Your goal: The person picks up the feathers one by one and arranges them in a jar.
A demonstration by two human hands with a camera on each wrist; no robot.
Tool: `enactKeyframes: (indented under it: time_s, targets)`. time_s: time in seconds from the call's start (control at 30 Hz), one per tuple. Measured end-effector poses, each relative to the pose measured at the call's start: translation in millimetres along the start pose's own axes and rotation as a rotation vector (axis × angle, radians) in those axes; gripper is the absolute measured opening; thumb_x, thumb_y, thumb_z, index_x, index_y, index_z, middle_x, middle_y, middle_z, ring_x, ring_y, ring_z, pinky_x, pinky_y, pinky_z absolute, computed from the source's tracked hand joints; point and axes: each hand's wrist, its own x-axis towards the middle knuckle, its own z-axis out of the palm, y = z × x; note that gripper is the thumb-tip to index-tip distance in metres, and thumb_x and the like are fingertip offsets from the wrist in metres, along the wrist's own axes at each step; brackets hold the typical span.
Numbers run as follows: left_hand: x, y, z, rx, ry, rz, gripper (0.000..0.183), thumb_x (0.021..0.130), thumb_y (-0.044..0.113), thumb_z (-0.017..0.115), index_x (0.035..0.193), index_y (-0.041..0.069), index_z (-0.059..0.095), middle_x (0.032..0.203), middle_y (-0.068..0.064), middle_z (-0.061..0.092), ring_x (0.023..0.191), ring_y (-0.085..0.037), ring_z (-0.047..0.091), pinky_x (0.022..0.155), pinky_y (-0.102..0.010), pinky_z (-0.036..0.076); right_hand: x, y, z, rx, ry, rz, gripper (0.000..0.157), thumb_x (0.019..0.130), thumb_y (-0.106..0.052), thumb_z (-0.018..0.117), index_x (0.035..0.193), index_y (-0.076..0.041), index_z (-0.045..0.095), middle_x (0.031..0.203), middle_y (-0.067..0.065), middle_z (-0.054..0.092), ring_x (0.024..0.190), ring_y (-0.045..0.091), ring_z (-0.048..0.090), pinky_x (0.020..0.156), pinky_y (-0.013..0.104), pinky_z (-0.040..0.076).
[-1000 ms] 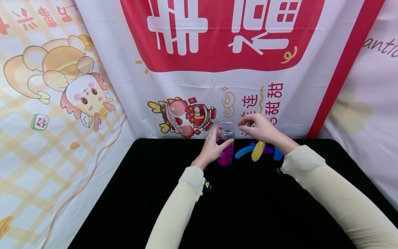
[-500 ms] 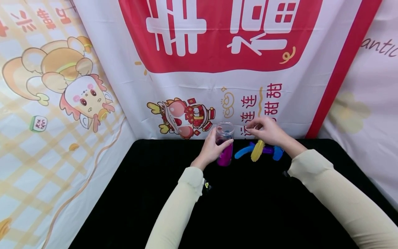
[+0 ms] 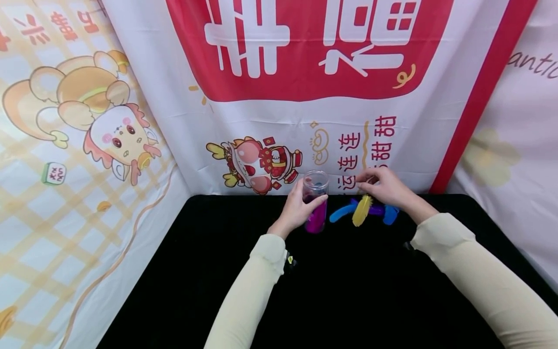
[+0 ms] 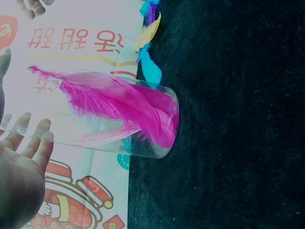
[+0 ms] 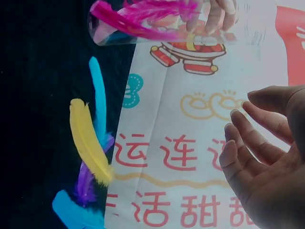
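Observation:
My left hand (image 3: 295,209) grips a tall clear plastic cup (image 3: 317,181), its thumb across the near side. Inside the cup, bright pink feathers (image 4: 138,107) are bunched towards the bottom. My right hand (image 3: 383,186) hovers to the right of the cup, above a small pile of feathers; its thumb and loosely bent fingers are apart with nothing between them. In the pile lie a yellow feather (image 3: 361,212), a blue feather (image 5: 98,95), a purple feather (image 5: 86,183) and another blue feather (image 5: 76,212) at the right end.
A black-covered table (image 3: 340,286) lies beneath both hands. Behind its far edge hangs a white and red printed cloth (image 3: 301,140). A checked cloth with cartoon figures (image 3: 100,232) hangs at the left, and a pale cloth (image 3: 501,194) at the right.
My right hand has moved away from the cup's rim, to the right and slightly down, over the feather pile. My left hand and the cup have stayed in place.

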Motion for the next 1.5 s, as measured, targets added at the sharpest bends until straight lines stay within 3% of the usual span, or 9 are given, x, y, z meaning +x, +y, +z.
enactKeyframes:
  time_s: [0.33, 0.63, 0.83, 1.07, 1.3, 1.5]
  targets:
    - [-0.6, -0.2, -0.8, -0.009, -0.017, -0.007, 0.078, 0.091, 0.05, 0.076, 0.151, 0.02, 0.037, 0.146, -0.008, 0.048, 0.129, -0.026, 0.059, 0.095, -0.038, 0.057, -3, 26, -3.2, 0.027, 0.011, 0.07, 0.021, 0.1, -0.012, 0.067, 0.114, 0.003, 0.072, 0.111, 0.022, 0.071, 0.092, 0.029, 0.069, 0.075, 0.026, 0.055]
    - [0.1, -2.0, -1.5, -0.019, -0.019, -0.006, 0.082, 0.09, 0.05, 0.076, 0.153, 0.016, 0.035, 0.147, -0.008, 0.047, 0.13, -0.027, 0.058, 0.085, -0.034, 0.06, -6, 56, -7.2, 0.01, 0.0, 0.123, 0.026, 0.102, -0.017, 0.064, 0.117, 0.003, 0.07, 0.114, 0.022, 0.07, 0.1, 0.034, 0.067, 0.082, 0.038, 0.057]
    - [-0.7, -1.6, -1.4, -0.036, -0.023, -0.029, 0.078, 0.09, 0.05, 0.077, 0.151, 0.021, 0.037, 0.145, -0.007, 0.048, 0.128, -0.025, 0.059, 0.073, -0.034, 0.062, -10, 76, -5.3, -0.006, 0.023, 0.119, 0.024, 0.1, -0.013, 0.066, 0.115, 0.005, 0.071, 0.111, 0.023, 0.071, 0.096, 0.032, 0.067, 0.078, 0.034, 0.056]
    - [-0.7, -0.8, -2.0, -0.008, -0.016, -0.025, 0.078, 0.09, 0.052, 0.076, 0.15, 0.023, 0.037, 0.145, -0.006, 0.048, 0.128, -0.024, 0.058, 0.09, -0.035, 0.058, -17, 96, -1.7, -0.025, 0.032, 0.137, 0.027, 0.1, -0.012, 0.064, 0.119, 0.006, 0.067, 0.117, 0.027, 0.069, 0.105, 0.04, 0.065, 0.089, 0.053, 0.055]
    - [-1.3, -0.8, -2.7, -0.019, -0.02, -0.038, 0.078, 0.089, 0.051, 0.077, 0.151, 0.024, 0.037, 0.145, -0.005, 0.048, 0.125, -0.022, 0.059, 0.079, -0.034, 0.061, -20, 122, 5.3, -0.049, 0.052, 0.156, 0.039, 0.098, -0.012, 0.067, 0.128, 0.011, 0.058, 0.126, 0.035, 0.061, 0.112, 0.049, 0.061, 0.095, 0.061, 0.05]
    - [-1.0, -1.3, -2.4, -0.017, -0.021, -0.02, 0.079, 0.09, 0.051, 0.076, 0.151, 0.02, 0.037, 0.144, -0.007, 0.048, 0.123, -0.022, 0.06, 0.081, -0.033, 0.06, -24, 139, 10.2, -0.064, 0.036, 0.209, 0.056, 0.097, -0.013, 0.067, 0.139, 0.015, 0.045, 0.135, 0.041, 0.05, 0.124, 0.057, 0.048, 0.105, 0.068, 0.038]
